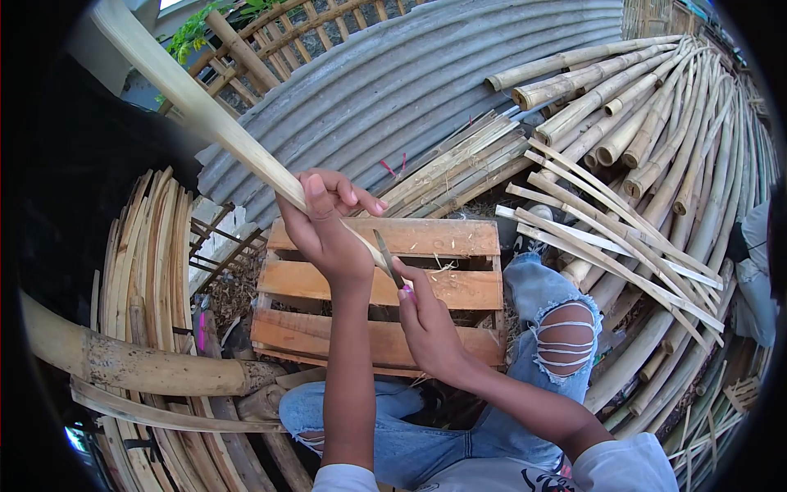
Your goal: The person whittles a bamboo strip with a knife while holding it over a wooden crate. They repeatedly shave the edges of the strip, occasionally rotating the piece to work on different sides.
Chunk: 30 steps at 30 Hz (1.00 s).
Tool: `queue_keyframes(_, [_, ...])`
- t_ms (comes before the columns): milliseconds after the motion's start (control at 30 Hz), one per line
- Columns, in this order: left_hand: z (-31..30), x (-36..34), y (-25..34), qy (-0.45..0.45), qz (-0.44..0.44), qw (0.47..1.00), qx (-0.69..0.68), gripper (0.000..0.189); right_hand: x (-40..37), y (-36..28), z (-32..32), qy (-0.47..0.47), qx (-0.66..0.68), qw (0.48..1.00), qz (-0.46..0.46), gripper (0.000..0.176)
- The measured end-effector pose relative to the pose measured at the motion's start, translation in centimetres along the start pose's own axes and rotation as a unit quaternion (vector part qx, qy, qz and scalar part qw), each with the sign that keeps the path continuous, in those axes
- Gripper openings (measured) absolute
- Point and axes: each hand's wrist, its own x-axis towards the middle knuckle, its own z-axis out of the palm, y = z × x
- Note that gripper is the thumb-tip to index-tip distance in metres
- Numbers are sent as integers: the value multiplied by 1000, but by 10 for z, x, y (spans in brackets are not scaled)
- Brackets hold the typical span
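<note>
We identify an outdoor bamboo workshop. Whole bamboo poles (648, 123) lie stacked at the right, with split strips (611, 242) piled across them. Curved slats (147, 246) lean at the left. A corrugated metal sheet (426, 74) backs the area. A wooden pallet (311, 283) sits on the ground, and green leaves (193, 33) show by a lattice fence (275, 41).

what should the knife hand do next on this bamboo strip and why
Probably draw the knife a short way along the bamboo strip: the right hand has the blade set against the strip's lower end, below the left hand, which holds it over the wooden crate.
</note>
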Motion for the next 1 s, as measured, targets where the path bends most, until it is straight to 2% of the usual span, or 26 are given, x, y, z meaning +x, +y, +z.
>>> queue_keyframes(33, [0, -1, -2, 3, -4, 1000, 1, 34, -3, 2, 0, -2, -1, 1000, 4, 37])
queue_keyframes(133, [1, 4, -3, -3, -10, 1000, 7, 38, 0, 10, -5, -34, -47, 987, 148, 35])
queue_keyframes(233, [-1, 6, -4, -11, -10, 1000, 8, 38, 1, 12, -4, -25, -4, 993, 119, 35])
queue_keyframes(267, [-1, 6, -5, -12, -16, 1000, 8, 38, 4, 1, -4, -23, 26, 997, 68, 35])
queue_keyframes(300, [1, 6, -6, -12, -20, 1000, 10, 38, 3, 1, 0, -22, 27, 996, 76, 35])
queue_keyframes(367, [1, 3, -6, -13, -22, 1000, 14, 38, 1, -1, 5, 15, -46, 998, 40, 35])
queue_keyframes(400, [3, 4, -6, -19, -18, 1000, 17, 38, -1, 14, 4, 27, -13, 997, 70, 36])
queue_keyframes(433, [4, 5, -7, -23, -11, 999, 20, 38, 3, 15, 1, 25, -16, 998, 62, 36])
queue_keyframes(500, [6, 5, -6, -26, -3, 999, 24, 37, 5, 17, -4, -11, 1, 994, 107, 36])
queue_keyframes(567, [10, 2, -3, -25, -12, 1000, 10, 36, 12, 0, -5, -14, 2, 996, 90, 36])
queue_keyframes(633, [12, -4, -3, -38, -13, 999, 19, 36, 9, -4, -1, 27, -16, 999, 17, 36])
queue_keyframes(667, [13, -4, -2, -51, 0, 998, 29, 35, 6, 1, -6, -3, -29, 994, 108, 36])
queue_keyframes(733, [15, -4, -2, -50, 1, 999, 14, 35, 2, 20, -6, 1, -16, 994, 112, 36])
queue_keyframes(833, [15, -7, -2, -53, -8, 999, 4, 35, 12, 0, -10, 5, 28, 993, 113, 37])
queue_keyframes(900, [18, -7, 1, -45, -19, 999, 5, 35, 16, -19, -9, 0, 21, 999, 42, 37])
queue_keyframes(967, [15, -6, -3, -39, -16, 999, 8, 35, 9, -7, -7, 0, -1, 999, 49, 37])
queue_keyframes(1000, [15, -3, -5, -32, -11, 999, 16, 35, 8, 8, -7, -6, -5, 995, 95, 37])
